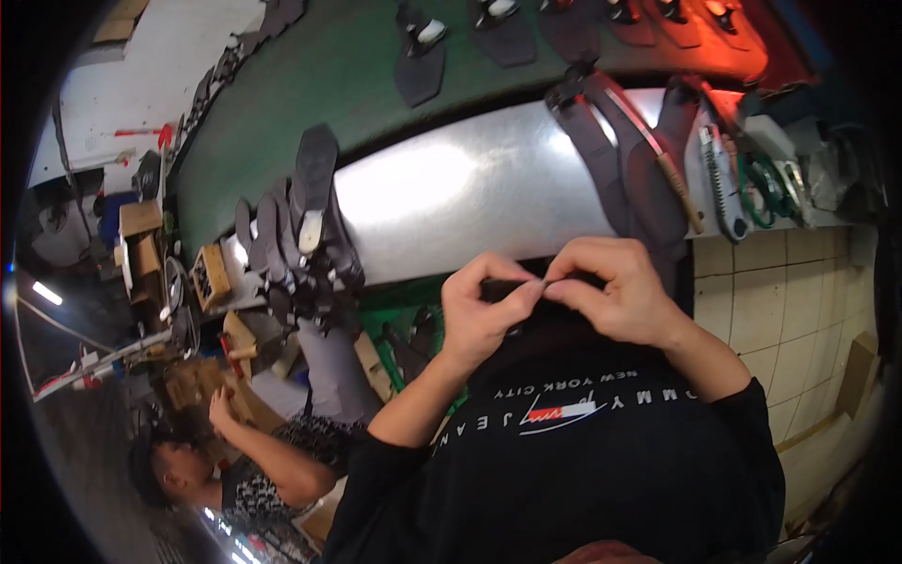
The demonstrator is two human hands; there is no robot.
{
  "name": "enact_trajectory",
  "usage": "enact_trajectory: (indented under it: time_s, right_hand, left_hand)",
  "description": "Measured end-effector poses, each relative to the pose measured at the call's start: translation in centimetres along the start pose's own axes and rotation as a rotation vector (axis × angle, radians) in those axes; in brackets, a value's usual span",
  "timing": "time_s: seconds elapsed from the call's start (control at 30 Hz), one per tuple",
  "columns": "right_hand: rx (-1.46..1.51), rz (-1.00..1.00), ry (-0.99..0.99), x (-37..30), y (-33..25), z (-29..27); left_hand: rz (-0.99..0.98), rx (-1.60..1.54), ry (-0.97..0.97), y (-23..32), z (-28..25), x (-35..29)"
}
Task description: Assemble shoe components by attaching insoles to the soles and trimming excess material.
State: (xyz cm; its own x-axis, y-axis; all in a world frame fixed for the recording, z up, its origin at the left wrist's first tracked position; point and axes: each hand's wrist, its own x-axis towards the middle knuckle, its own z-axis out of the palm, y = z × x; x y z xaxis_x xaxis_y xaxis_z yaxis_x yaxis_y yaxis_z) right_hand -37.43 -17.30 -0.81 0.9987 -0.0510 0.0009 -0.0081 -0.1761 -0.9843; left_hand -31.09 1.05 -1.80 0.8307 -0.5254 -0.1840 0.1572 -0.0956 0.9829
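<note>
Close in front of my chest, at the near edge of the metal ledge [442, 179], my two hands meet fingertip to fingertip. My left hand [477, 308] is closed in a pinch, and a small dark piece [502, 289] shows between its thumb and fingers. My right hand [611, 287] also pinches, its thumb and forefinger pressed together against the left fingertips. The piece's kind is unclear; the fingers and the dark shirt behind hide much of it. Dark shoe soles [634, 160] lie on the ledge beyond my right hand.
More soles with straps [310, 202] are heaped at the ledge's left end. A green belt [282, 122] carries spaced soles. Right of centre lie a wooden-handled tool [676, 188], a utility knife [722, 188] and green-handled scissors [761, 183]. A co-worker [254, 461] is at lower left.
</note>
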Motion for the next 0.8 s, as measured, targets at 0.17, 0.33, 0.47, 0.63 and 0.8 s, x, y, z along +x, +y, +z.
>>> enact_trajectory:
  time_s: [0.17,0.33,0.47,0.63,0.8]
  right_hand:
    - [-0.367,-0.416,0.249,2.7,-1.0,-2.4]
    - [-0.746,-0.234,0.677,5.2,3.6,-7.4]
    - [-0.919,-0.102,0.634,3.9,9.3,-8.2]
    - [-0.566,-0.266,0.638,2.9,5.3,-5.8]
    - [-0.162,-0.068,-0.022,0.2,4.1,1.0]
  left_hand:
    - [0.093,-0.188,0.200,-0.4,-2.5,0.4]
    - [-0.239,-0.745,0.463,-3.4,-5.7,2.3]
    - [-0.420,-1.004,0.378,-5.5,-5.3,2.5]
    - [-0.451,-1.220,0.282,-5.6,-5.1,2.3]
    - [-0.511,-1.298,0.170,-4.7,-3.5,2.4]
